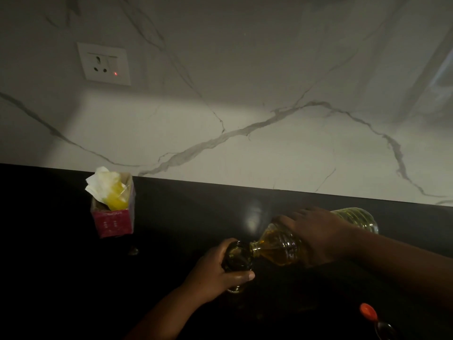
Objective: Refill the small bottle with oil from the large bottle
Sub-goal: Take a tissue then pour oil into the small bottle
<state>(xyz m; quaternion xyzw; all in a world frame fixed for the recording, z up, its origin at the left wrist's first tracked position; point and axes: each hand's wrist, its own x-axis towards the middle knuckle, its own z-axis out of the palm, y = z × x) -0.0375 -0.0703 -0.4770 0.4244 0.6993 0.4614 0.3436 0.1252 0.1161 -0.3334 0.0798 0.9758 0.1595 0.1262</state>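
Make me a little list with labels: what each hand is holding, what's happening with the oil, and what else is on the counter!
left hand: wrapped around the small bottle, keeping it upright
right hand: gripping the large bottle, tipped on its side
oil: golden, pooled at the large bottle's neck, mouth meeting the small bottle's opening
counter: dark
box: red, open top, white paper and something yellow inside, back left
orange cap: lying off, front right
wall socket: red light on

two bottles (282, 249), one orange cap (368, 310), one carton (113, 212)
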